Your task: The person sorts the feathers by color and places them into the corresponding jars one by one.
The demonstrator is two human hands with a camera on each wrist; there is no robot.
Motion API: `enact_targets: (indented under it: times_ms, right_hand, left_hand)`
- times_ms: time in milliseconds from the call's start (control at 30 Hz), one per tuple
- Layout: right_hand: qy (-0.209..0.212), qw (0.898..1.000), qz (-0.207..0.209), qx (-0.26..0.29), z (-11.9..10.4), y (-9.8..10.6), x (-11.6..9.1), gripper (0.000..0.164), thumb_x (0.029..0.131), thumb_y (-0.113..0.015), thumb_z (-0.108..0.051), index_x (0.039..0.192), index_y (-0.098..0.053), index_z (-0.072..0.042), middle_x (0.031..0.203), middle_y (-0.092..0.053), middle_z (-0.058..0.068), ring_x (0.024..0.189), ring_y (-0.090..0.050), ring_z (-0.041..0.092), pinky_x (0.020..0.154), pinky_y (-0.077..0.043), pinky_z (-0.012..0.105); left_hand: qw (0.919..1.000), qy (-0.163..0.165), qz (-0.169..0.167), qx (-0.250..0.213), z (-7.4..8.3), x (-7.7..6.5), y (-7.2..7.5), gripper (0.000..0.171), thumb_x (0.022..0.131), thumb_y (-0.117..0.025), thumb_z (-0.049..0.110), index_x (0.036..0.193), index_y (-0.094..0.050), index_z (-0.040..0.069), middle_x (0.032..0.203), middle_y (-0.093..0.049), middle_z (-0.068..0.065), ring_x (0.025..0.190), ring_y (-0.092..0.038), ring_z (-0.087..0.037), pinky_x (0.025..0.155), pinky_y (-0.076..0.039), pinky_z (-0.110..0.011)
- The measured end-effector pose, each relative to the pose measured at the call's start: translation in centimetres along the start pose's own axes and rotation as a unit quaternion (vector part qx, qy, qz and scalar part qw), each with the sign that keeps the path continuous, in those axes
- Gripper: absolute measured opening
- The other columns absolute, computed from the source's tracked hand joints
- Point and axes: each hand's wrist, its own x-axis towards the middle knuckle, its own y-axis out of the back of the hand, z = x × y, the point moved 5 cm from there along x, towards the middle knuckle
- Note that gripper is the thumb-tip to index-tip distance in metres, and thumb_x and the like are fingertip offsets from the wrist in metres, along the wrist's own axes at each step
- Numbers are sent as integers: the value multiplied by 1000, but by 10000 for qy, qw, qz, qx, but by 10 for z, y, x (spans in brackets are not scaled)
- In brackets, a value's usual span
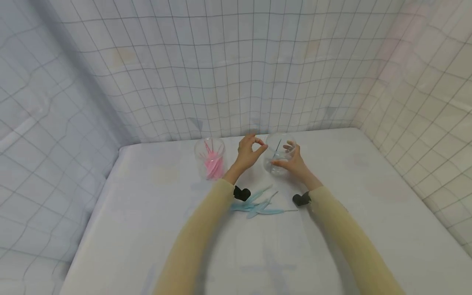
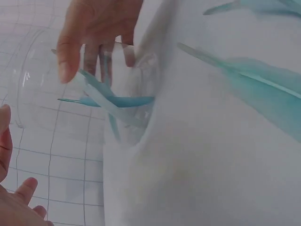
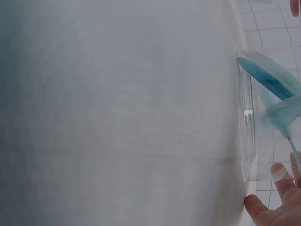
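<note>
Blue feathers point(image 1: 273, 212), or feather-shaped pieces: found in two places, some fanned loosely on the desk point(image 1: 147, 229) nearer the sleeves, some inside the right-side cup point(image 1: 268, 157), clear and upright towards the far edge. Gripped that cup from its right with the right hand point(image 1: 295, 164), spreading the fingers wide round it and setting the thumb on the near wall. Held the left hand point(image 1: 248, 153) just left of the rim, curving its fingers loosely and bringing thumb and forefinger almost into a ring, with nothing visible between; could not tell touching from a narrow gap at the tips. For placing feathers in the cup, seemingly the step in hand, called for a light, steady grip against tipping, a pinch near the thin end, broad end downward to match the pieces inside, and a release only well within the rim, without snagging the leaning stems. Counted two cups, two hands and two black wristbands point(image 1: 241, 193). Made out about three blue feathers in the cup and about four on the desk, both uncertain through overlap. Could not count the pink feathers point(image 1: 214, 164), bunched tightly in the left-side cup point(image 1: 200, 166), well left of the other.
</note>
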Motion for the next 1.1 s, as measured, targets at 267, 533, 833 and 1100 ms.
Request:
enact_targets:
  times_ms: [267,533,833,1100]
  right_hand:
    - [13,9999,-65,91,-5,-2,-1,97,80,-78,-30,146,-8,-16,150,-24,11,135,-23,36,106,-22,52]
    - [-32,10000,-47,1,-7,-2,-2,100,78,-79,-35,145,-8,-15,149,-25,12,135,-24,36,106,-22,52]
    - [-146,9999,-30,83,-12,-3,-7,101,78,-80,-33,146,-7,-15,149,-24,12,134,-24,36,106,-23,52]
    - [-130,9998,67,132,-9,-3,-3,102,75,-82,-34,145,-10,-15,148,-27,12,134,-26,34,106,-23,49]
  left_hand:
    - [9905,377,-887,982,-24,-37,-11,28,88,-67,42,96,-67,15,148,-28,-19,138,-5,-42,106,-6,-58]
    - [9779,339,-1559,1352,-30,-56,-26,30,79,-74,47,94,-70,22,151,-23,-19,139,0,-42,106,-1,-58]
    - [9649,119,-1987,1715,-28,-66,-36,24,76,-77,45,80,-68,24,151,-25,-20,139,2,-43,107,3,-57]
    - [9595,35,-2022,1960,-26,-65,-35,19,78,-78,40,79,-72,21,149,-30,-19,140,-2,-41,107,1,-58]
